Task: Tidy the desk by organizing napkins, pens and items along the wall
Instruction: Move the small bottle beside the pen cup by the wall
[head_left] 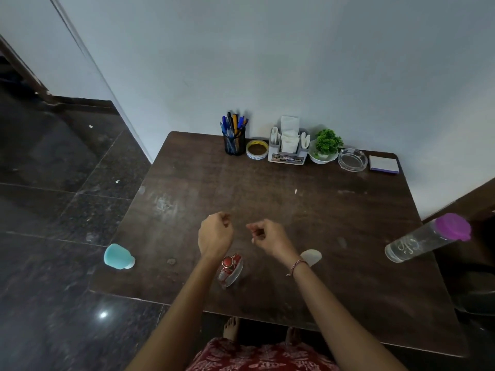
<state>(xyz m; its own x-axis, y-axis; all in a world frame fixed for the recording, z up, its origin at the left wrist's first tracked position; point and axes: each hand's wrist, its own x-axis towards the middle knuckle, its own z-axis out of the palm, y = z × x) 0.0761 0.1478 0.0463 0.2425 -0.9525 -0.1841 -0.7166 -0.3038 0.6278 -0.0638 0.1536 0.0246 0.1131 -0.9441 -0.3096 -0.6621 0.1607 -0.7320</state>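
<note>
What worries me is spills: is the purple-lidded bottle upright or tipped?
Upright, it appears: the purple-lidded bottle stands on its base, lid uppermost.

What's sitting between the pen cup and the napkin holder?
A tape roll, between the pen cup and napkin holder, seen in the head view.

My bare forearms reach forward side by side. My left hand [215,234] is curled into a loose fist, back turned up, holding nothing. My right hand [267,236] is just beside it, not touching it, with fingers curled toward the palm, also holding nothing.
</note>
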